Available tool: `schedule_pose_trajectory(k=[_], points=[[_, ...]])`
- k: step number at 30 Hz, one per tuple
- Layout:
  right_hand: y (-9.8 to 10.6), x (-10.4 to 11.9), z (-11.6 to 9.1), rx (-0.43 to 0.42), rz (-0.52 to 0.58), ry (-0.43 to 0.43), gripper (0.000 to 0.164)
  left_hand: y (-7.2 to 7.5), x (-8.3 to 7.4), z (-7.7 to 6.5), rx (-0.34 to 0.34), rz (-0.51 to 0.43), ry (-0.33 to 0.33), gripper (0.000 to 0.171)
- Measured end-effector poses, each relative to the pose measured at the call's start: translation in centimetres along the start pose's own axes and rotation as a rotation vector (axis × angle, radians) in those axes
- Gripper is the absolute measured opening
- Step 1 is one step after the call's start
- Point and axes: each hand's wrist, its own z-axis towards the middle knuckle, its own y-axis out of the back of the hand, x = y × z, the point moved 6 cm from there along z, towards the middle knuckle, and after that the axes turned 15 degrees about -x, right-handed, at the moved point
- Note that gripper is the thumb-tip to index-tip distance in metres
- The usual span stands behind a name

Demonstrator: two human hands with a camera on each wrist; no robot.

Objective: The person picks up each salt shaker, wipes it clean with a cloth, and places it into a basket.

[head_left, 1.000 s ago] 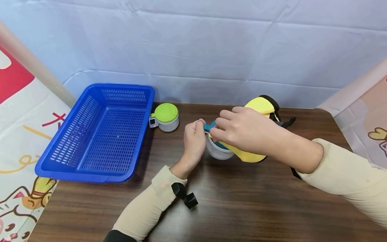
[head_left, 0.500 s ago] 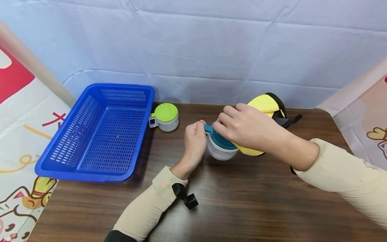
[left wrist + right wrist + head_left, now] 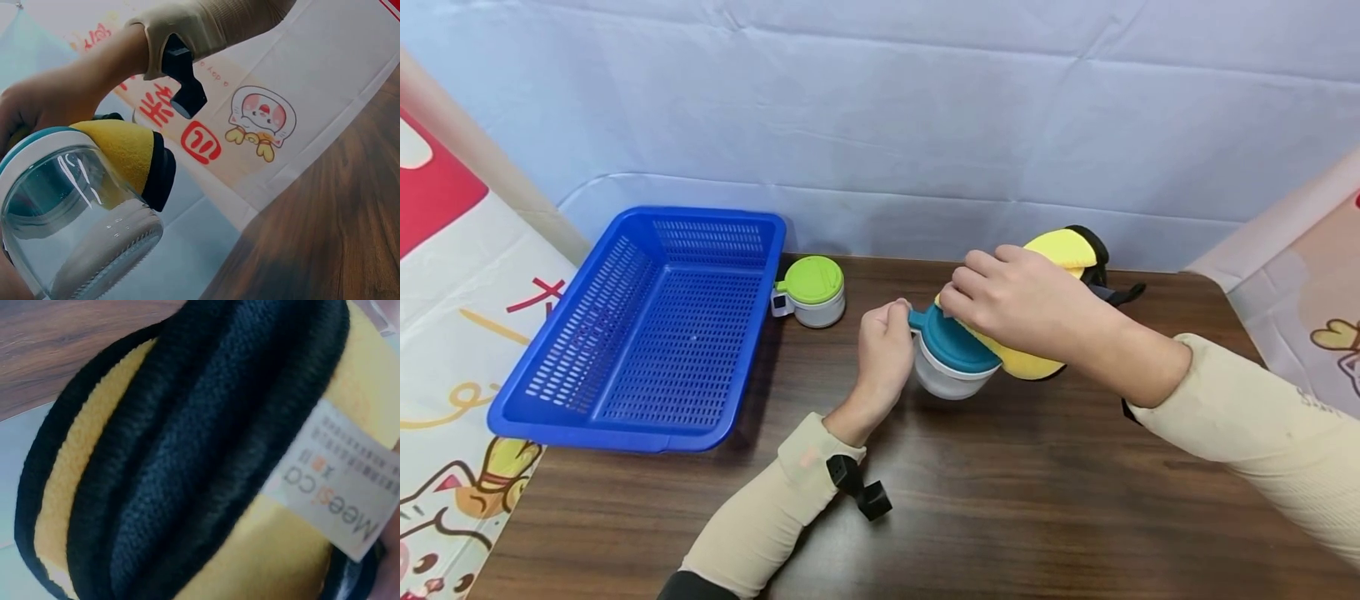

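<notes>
My left hand (image 3: 883,350) grips the handle of a glass seasoning jar (image 3: 951,382) with a teal lid (image 3: 961,343) and a white collar. In the left wrist view white contents show through the tilted jar (image 3: 87,219). My right hand (image 3: 1018,296), fingers bent, holds a yellow cloth (image 3: 1033,364) with black edging against the right side of the lid. Part of the cloth bunches up behind that hand. The right wrist view is filled by the folded cloth (image 3: 262,550), its dark trim and a white printed label (image 3: 331,481).
A blue perforated basket (image 3: 752,358) stands on the left of the wooden table (image 3: 970,517). Beside it sits a similar jar with a green lid (image 3: 812,280). A pale cloth backdrop (image 3: 880,125) rises behind the table.
My right hand and the cloth have shifted a little right and up, uncovering more of the teal lid. The jar has moved slightly right. My left hand keeps its grip.
</notes>
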Motion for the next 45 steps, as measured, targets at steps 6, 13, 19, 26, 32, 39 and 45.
schedule_pose_trajectory(k=[6, 13, 19, 26, 32, 39, 45], points=[[-0.5, -0.7, -0.5, 0.01, 0.028, -0.025, 0.034, 0.0, 0.2, 0.0, -0.01, 0.004, 0.005, 0.044], [-0.9, -1.8, -1.1, -0.042, 0.044, -0.076, 0.03, 0.0, 0.1, 0.0, -0.008, 0.007, -0.013, 0.045], [-1.1, -2.4, -1.5, -0.102, 0.046, -0.11, 0.026, 0.0, -0.2, 0.0, -0.019, -0.003, -0.02, 0.045], [-2.4, -3.4, -3.0, -0.032, 0.016, -0.201, 0.026, 0.1, -0.4, 0.1, -0.026, -0.044, -0.012, 0.045], [-3.6, -5.3, -5.5, -0.022, 0.056, -0.356, 0.025, 0.3, -0.4, 0.3, -0.029, -0.047, -0.017, 0.045], [-3.2, -6.0, -6.7, -0.057, 0.053, -0.417, 0.022, 0.5, -0.4, 0.6, -0.038, -0.062, -0.013, 0.046], [-3.1, -6.1, -8.0, -0.065, 0.059, -0.45, 0.023, 0.7, -0.3, 0.8, -0.042, -0.058, -0.01, 0.045]])
